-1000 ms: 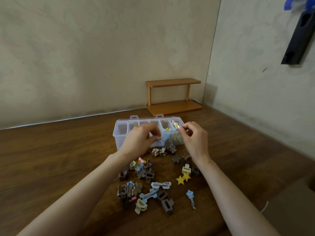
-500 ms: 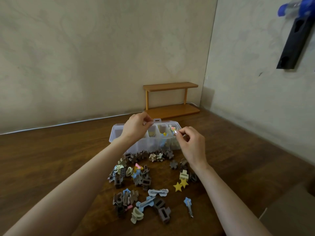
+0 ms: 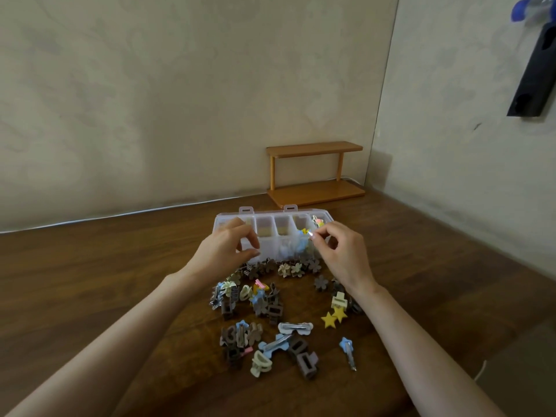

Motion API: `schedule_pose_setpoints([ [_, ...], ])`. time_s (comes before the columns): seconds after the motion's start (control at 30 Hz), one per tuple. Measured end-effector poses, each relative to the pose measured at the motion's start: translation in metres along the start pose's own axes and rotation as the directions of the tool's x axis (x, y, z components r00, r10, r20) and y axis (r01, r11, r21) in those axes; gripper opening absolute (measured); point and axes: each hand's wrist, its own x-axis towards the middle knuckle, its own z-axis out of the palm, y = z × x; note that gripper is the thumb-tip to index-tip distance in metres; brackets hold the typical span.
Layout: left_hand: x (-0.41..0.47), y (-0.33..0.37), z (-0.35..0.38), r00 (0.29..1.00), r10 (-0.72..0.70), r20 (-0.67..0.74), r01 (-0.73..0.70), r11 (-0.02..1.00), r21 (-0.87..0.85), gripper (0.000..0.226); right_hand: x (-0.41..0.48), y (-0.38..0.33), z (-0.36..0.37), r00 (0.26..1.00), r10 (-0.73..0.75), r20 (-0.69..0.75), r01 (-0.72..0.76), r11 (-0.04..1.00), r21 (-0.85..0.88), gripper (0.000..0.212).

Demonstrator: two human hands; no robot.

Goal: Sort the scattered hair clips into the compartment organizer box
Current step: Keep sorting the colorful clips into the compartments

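A clear compartment organizer box [image 3: 270, 214] stands open on the wooden table, with a few coloured clips in its right-end cells. My left hand [image 3: 225, 249] hovers over the box's near left part, fingers loosely curled, nothing visible in it. My right hand [image 3: 343, 254] pinches a small shiny hair clip [image 3: 311, 234] between thumb and forefinger, over the box's right end. Several scattered hair clips [image 3: 258, 299] lie in front of the box: brown claws, flower shapes, two yellow stars [image 3: 332, 317] and a blue star clip [image 3: 347, 352].
A small two-tier wooden shelf [image 3: 316, 176] stands against the back wall behind the box. A white cable [image 3: 120, 215] runs along the wall base. A dark bracket [image 3: 535, 70] hangs on the right wall. A grey surface [image 3: 523, 371] sits at lower right.
My left hand has drawn back from the box's far compartments to its near left side. My right hand stays over the right end, still pinching the clip.
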Motion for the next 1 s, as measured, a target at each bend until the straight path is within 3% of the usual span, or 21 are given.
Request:
schedule_pose_setpoints([
  [0.1,-0.013,-0.001,-0.004,1.000,0.006,-0.029,-0.005,0.999,0.046,0.014,-0.002,-0.012,0.003,0.985,-0.142,0.099,0.152,0.983,-0.101,0.011],
  [0.2,-0.022,-0.003,-0.009,0.998,-0.007,0.058,0.003,0.998,0.069,0.014,-0.002,-0.030,0.010,0.931,-0.235,0.278,0.269,0.959,-0.092,0.006],
  [0.43,-0.028,0.002,-0.009,0.936,-0.064,0.346,0.016,0.990,0.140,0.012,0.009,-0.045,0.031,0.731,-0.161,0.663,0.309,0.945,-0.111,0.025],
  [0.57,-0.028,0.004,-0.008,0.884,-0.086,0.459,0.005,0.985,0.175,0.025,0.013,-0.044,0.034,0.703,-0.119,0.701,0.286,0.950,-0.125,0.024],
  [0.83,-0.027,0.004,-0.004,0.898,-0.080,0.433,0.001,0.984,0.180,0.021,0.006,-0.043,0.032,0.710,-0.108,0.696,0.228,0.970,-0.082,0.028],
  [1.0,-0.027,0.004,-0.005,0.915,-0.097,0.392,0.003,0.972,0.233,0.024,0.004,-0.044,0.031,0.733,-0.116,0.671,0.207,0.977,-0.057,0.016],
])
